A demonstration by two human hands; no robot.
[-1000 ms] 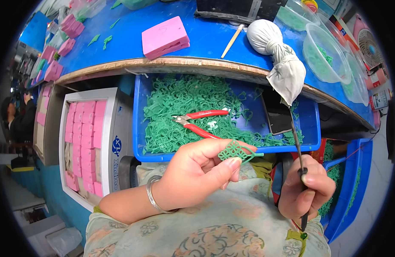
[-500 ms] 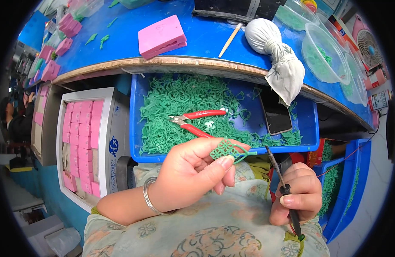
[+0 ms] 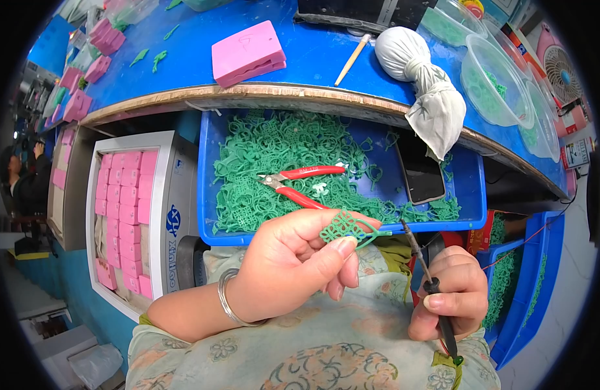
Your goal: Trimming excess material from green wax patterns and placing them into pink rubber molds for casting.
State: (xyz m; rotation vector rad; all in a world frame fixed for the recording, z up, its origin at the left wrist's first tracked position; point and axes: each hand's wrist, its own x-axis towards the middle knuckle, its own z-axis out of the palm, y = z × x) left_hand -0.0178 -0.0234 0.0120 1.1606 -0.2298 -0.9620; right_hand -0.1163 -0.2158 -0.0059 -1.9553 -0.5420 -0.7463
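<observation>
In my left hand (image 3: 293, 266), pinched between thumb and index finger, is a green openwork lattice piece (image 3: 343, 227) with a pointed loop at its right. My right hand (image 3: 453, 296) grips a pen-like tool (image 3: 431, 286) with a black handle and thin metal shaft, its tip just right of the green piece. Behind my hands a blue tray (image 3: 212, 214) holds a heap of small green pieces (image 3: 280, 143), red-handled cutters (image 3: 306, 175) lying on them and a dark phone-like object (image 3: 420, 175) at the right.
The blue worktop (image 3: 150, 78) bears pink blocks (image 3: 248, 55), a stick (image 3: 352, 60), a tied white cloth bundle (image 3: 430, 97) and clear tubs (image 3: 495, 78). A framed case (image 3: 128, 221) of pink blocks stands left, blue bins (image 3: 527, 286) right. A person (image 3: 33, 182) is at far left.
Since a second ago my right hand has moved left, bringing the tool's tip down from the cloth bundle to beside the green piece. My left hand has shifted slightly left.
</observation>
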